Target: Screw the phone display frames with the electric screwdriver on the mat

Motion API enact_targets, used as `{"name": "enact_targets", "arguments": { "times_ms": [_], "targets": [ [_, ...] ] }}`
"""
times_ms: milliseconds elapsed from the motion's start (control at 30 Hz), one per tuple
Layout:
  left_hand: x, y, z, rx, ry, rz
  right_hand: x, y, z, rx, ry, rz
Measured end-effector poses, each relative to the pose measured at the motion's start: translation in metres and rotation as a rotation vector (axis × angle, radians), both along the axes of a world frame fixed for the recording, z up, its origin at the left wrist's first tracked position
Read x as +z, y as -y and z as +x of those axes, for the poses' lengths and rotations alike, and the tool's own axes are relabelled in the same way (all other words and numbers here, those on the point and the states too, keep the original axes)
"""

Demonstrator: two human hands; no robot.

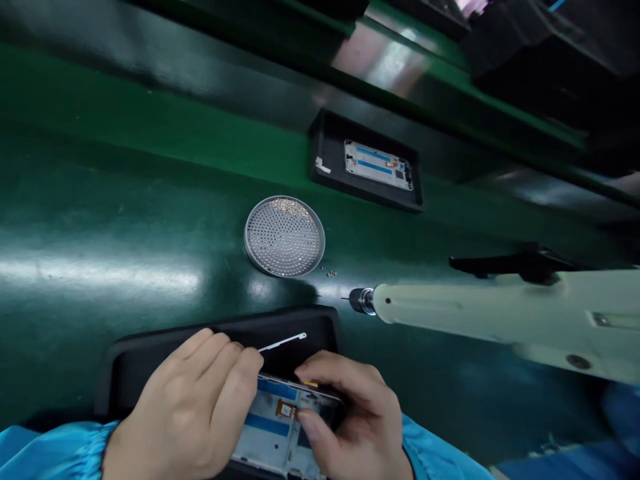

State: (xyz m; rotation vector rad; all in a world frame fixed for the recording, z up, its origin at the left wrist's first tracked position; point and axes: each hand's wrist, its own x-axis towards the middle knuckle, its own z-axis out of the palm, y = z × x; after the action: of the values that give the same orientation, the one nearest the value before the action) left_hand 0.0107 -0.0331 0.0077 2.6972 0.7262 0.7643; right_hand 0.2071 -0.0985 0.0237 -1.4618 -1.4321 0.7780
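My right hand (pixel 355 413) is pinched onto the right part of the phone frame (pixel 270 433), thumb on its inner face and fingers at the upper edge, with only a narrow gap between them; my left hand (pixel 187 407) is curled over the frame's other end, and since its fingertips are hidden I cannot tell how tightly they close or on what. The frame sits tilted at the near black tray (pixel 320 333), blue strips and an orange flex piece (pixel 285 409) in it, a bit of yellow (pixel 311 383) showing by my right fingers. I judge the work on this frame to be partway: those pieces are in place, while a thin white strip (pixel 283 343) shows outside it, one end hidden behind my left fingers, so whether I hold it I cannot tell. No fastening is under way, as the electric screwdriver (pixel 450 307) stands apart from the frame, screws (pixel 290 207) lie in the round dish (pixel 273 230), and a few loose screws (pixel 331 273) rest beside it on the green bench (pixel 125 220). A second frame (pixel 379 165) lies in the far black tray (pixel 333 147), though whether it is finished I cannot tell
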Motion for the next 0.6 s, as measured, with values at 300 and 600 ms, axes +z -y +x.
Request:
{"name": "enact_targets", "arguments": {
  "times_ms": [300,600],
  "targets": [
    [-0.002,0.000,-0.004,0.021,0.008,-0.039,0.003,-0.001,0.002,-0.040,0.005,0.055],
    [0.006,-0.002,0.007,0.069,0.017,0.050,-0.021,0.019,0.015,0.026,0.089,0.086]
  ]
}}
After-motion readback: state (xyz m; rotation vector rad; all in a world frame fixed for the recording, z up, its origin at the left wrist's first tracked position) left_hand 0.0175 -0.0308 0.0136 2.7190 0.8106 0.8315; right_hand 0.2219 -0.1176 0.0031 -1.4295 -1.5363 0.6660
